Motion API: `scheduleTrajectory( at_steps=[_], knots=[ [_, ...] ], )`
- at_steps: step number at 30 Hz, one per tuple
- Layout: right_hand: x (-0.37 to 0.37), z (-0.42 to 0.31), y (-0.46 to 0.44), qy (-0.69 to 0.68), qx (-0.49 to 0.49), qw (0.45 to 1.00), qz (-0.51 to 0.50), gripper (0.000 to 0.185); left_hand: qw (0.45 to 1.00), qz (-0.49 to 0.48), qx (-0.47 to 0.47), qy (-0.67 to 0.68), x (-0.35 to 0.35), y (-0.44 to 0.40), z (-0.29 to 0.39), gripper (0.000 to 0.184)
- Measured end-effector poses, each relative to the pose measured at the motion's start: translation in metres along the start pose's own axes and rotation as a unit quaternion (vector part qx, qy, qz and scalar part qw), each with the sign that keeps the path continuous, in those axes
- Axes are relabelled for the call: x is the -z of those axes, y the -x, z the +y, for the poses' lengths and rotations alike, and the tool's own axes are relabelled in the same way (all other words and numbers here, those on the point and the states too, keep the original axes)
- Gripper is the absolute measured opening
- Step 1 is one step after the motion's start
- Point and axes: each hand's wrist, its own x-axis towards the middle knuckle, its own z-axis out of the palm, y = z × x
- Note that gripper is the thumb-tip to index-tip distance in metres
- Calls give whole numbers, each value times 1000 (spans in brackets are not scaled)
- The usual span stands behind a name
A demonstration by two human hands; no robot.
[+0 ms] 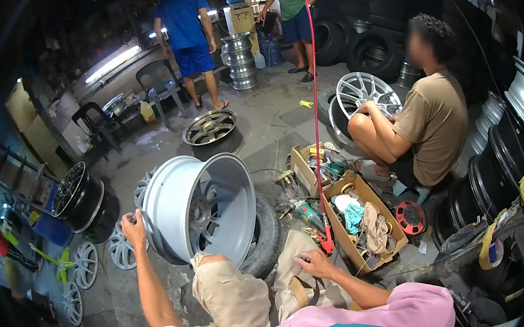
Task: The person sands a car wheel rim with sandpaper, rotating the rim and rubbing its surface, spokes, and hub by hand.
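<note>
A large grey wheel rim (168, 199) stands tilted before my knees, its open barrel turned toward me and its spokes showing inside. It rests against a black tire (267, 238) on the floor. My left hand (133, 229) is raised at the rim's left edge with its fingers curled in; whether it touches the rim or pinches something small, I cannot make out. My right hand (316, 264) lies over my right knee, fingers bent together, and what is in them, if anything, is hidden. A red air hose (317, 127) hangs down to a red nozzle (327, 242) near that knee.
Cardboard boxes of rags and tools (379, 256) stand at my right. Beyond them a person in a brown shirt (435, 117) squats with a silver spoked wheel (367, 89). A bronze wheel (211, 127) lies ahead; stacked rims (78, 195) stand left. Two people stand at the back.
</note>
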Motion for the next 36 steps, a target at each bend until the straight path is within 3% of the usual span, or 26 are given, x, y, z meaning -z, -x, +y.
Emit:
scheduleTrajectory(
  at_steps=[1,3,5,7,11,14,17,21,27,30,32,36],
  knots=[
    [0,-2,-2,-3,-6,1000,0,30,1000,1,-1,0,-4,-1,-8,44],
    [-1,-2,-8,7,7,1000,5,30,982,-144,82,92,-14,-4,-21,51],
    [-3,-2,-13,17,18,1000,9,30,979,-162,74,94,-23,-8,-29,58],
    [-5,-7,-18,43,38,998,21,29,964,-244,86,66,-27,-17,-30,63],
    [-16,-14,-21,34,23,999,9,30,964,-232,105,77,-28,-25,-10,65],
    [-23,-6,-40,-19,15,1000,9,33,962,-256,64,69,-47,-50,-1,68],
    [-16,-44,-54,-43,-35,998,-18,31,948,-286,98,102,-62,-53,-4,68],
    [-38,-42,-90,-121,-33,992,-22,29,948,-271,118,120,-70,-37,-4,73],
    [-55,-122,-151,-104,20,994,-39,31,963,-248,93,49,-63,-28,2,80],
    [-71,-161,-163,-188,40,980,-52,37,961,-255,91,50,-59,-25,4,78],
    [-82,-181,-164,-283,26,957,-63,56,960,-256,96,60,-48,-24,16,77],
    [-102,-199,-166,-280,27,957,-66,67,962,-254,85,59,-47,-20,15,73]
  ],
)
